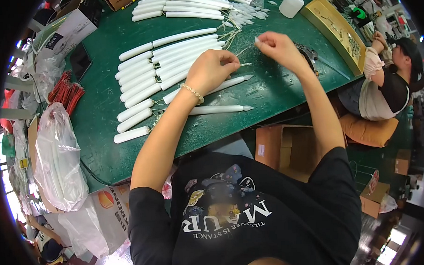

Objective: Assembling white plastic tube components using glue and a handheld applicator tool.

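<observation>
My left hand (pixel 214 68), with a beaded bracelet at the wrist, is pinched closed over the row of white candle-shaped tubes (pixel 182 50). Thin pale wires (pixel 243 51) come out from its fingertips. My right hand (pixel 280 51) pinches a small whitish flame-shaped tip (pixel 257 39) just right of those wires. Nearer me lie two white tubes (pixel 216 110) fitted with such pointed tips, one partly under my left wrist. Shorter white tubes (pixel 134 110) lie in a column at the left, joined by wires to the longer ones.
More white tubes and loose tips (pixel 240 17) lie at the back. A white squeeze bottle (pixel 291 5) stands beside a yellow tray (pixel 328 25) of small parts. Red wires (pixel 67 91), a dark phone (pixel 80 61) and a plastic bag (pixel 59 153) are at the left. A co-worker (pixel 385 80) sits at the right.
</observation>
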Demonstrator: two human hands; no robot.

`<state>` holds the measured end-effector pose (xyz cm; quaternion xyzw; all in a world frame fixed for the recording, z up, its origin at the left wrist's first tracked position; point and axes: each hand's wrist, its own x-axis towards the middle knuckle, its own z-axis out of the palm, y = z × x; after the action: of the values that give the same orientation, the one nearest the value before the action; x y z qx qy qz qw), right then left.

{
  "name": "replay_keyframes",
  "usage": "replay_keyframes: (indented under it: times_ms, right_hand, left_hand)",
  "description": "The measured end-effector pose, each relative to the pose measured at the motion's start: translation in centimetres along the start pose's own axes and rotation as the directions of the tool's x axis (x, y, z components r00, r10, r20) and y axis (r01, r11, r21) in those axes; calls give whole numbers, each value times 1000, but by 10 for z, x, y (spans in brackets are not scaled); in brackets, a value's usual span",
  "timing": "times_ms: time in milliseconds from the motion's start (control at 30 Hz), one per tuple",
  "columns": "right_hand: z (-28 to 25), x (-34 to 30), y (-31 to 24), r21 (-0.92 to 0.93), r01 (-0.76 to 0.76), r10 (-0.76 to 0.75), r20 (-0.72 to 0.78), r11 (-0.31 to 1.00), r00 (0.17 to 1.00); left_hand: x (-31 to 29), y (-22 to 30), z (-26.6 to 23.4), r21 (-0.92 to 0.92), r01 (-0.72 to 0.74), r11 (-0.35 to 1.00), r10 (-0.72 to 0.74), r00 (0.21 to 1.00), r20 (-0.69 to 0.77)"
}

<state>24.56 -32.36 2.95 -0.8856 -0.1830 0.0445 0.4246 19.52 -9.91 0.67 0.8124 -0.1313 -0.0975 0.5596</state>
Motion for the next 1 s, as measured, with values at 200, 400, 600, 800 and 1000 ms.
replay_keyframes:
  times_ms: [200,400,600,800,1000]
  right_hand:
    - [19,-48,-10,529,-191,199,42,827,979]
    - [25,-56,-13,611,-149,146,56,778,988]
    - [27,-57,-14,598,-133,118,64,790,991]
    - [25,-58,-12,627,-129,130,44,769,991]
    - [26,-57,-14,602,-133,121,61,787,991]
  left_hand:
    - [4,-6,0,-75,-12,997,15,999,37]
    - [4,-4,0,-97,2,995,4,998,62]
    - [1,2,-1,-83,8,997,-3,998,69]
    - [2,2,-1,-77,21,997,-15,997,76]
    - [2,1,-1,-61,5,998,0,997,73]
